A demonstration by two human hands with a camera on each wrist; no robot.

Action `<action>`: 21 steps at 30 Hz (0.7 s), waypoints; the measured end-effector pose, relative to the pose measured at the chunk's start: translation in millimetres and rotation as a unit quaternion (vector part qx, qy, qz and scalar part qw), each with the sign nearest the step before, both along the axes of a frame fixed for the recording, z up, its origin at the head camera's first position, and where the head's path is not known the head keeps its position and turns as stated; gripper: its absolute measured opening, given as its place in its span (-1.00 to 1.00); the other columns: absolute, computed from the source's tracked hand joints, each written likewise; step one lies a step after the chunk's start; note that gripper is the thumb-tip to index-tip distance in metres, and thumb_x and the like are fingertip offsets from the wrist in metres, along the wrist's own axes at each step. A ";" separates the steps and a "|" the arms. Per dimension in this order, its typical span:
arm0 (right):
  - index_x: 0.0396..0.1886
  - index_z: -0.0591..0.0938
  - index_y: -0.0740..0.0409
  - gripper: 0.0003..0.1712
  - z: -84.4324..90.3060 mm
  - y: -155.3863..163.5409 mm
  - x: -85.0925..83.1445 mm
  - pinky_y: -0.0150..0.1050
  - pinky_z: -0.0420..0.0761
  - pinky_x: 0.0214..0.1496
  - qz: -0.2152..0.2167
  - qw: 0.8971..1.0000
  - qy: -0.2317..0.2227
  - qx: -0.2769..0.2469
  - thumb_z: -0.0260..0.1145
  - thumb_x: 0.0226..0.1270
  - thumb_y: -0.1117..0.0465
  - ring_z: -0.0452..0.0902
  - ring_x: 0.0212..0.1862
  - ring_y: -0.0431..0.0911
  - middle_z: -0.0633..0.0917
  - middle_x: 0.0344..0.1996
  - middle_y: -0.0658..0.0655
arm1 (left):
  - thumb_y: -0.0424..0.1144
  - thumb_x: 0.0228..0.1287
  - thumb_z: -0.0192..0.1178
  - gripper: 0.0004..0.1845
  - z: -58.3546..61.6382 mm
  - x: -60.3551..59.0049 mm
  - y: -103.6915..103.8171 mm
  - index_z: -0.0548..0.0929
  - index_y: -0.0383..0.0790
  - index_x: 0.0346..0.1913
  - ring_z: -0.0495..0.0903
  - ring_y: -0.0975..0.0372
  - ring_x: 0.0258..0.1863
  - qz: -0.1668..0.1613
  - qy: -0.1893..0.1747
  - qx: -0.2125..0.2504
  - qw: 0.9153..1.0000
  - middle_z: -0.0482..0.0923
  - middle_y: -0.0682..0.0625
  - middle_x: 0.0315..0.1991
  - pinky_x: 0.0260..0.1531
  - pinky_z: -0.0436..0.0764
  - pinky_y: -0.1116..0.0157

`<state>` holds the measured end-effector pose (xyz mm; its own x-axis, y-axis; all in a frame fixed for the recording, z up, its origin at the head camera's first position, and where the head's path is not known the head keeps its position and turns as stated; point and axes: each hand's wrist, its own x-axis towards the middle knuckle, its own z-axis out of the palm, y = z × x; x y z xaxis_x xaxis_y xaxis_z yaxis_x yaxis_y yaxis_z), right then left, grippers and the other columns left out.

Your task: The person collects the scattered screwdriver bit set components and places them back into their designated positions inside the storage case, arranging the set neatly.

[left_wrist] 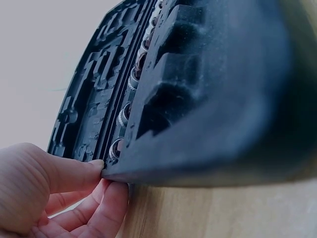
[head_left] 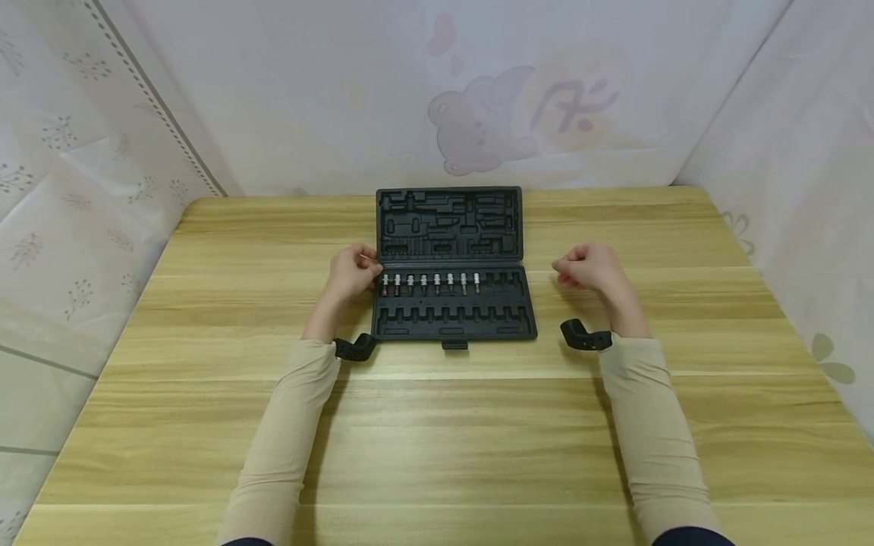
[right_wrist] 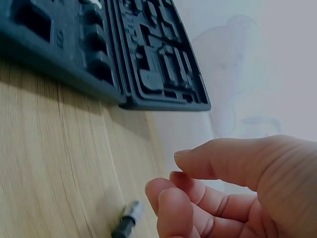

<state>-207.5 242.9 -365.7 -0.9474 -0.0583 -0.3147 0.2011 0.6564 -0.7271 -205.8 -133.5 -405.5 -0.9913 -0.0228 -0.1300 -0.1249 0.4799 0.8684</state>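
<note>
Left hand [left_wrist: 44, 193] fingers pinch the open tool case [head_left: 454, 303] holding bits [head_left: 430, 283]; right hand [head_left: 590, 267] loosely curled, empty.

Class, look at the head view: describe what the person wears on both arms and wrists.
Both arms wear snug beige sleeves reaching the wrists, dark cuffs showing near the elbows. Each wrist carries a small black curved device on a band. The left hand and right hand are bare.

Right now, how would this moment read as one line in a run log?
left hand: pinches tool case corner | right hand: curled, holds nothing | loose bit: on table near right hand
</note>
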 end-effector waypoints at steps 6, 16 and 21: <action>-0.20 0.51 0.54 -0.67 -0.8 12.6 2.3 -0.38 0.57 -0.51 -0.016 1.000 0.001 -0.011 0.19 0.32 0.24 0.54 -0.59 -0.24 0.62 -0.66 -0.04 | -0.49 0.21 0.15 -0.79 -0.3 0.3 -0.2 0.50 -0.48 -0.09 0.50 0.22 -0.57 -0.001 0.000 -0.002 1.000 0.52 -0.18 -0.40 -0.49 0.64 0.31; -0.21 0.52 0.49 -0.66 -0.2 33.4 6.4 -0.32 0.58 -0.47 -0.033 0.999 0.011 0.016 0.19 0.32 0.19 0.54 -0.55 -0.24 0.63 -0.63 -0.06 | -0.48 0.21 0.15 -0.79 -0.5 -0.5 -0.4 0.51 -0.47 -0.09 0.48 0.23 -0.57 0.000 0.003 -0.003 1.000 0.52 -0.16 -0.42 -0.50 0.62 0.32; -0.18 0.51 0.50 -0.65 -1.3 40.3 7.5 -0.34 0.59 -0.43 -0.045 0.999 0.007 0.000 0.20 0.31 0.20 0.53 -0.56 -0.25 0.61 -0.63 -0.08 | -0.48 0.21 0.15 -0.78 -0.8 -0.8 -0.7 0.51 -0.48 -0.08 0.48 0.24 -0.57 -0.002 0.004 -0.003 1.000 0.52 -0.16 -0.42 -0.49 0.62 0.33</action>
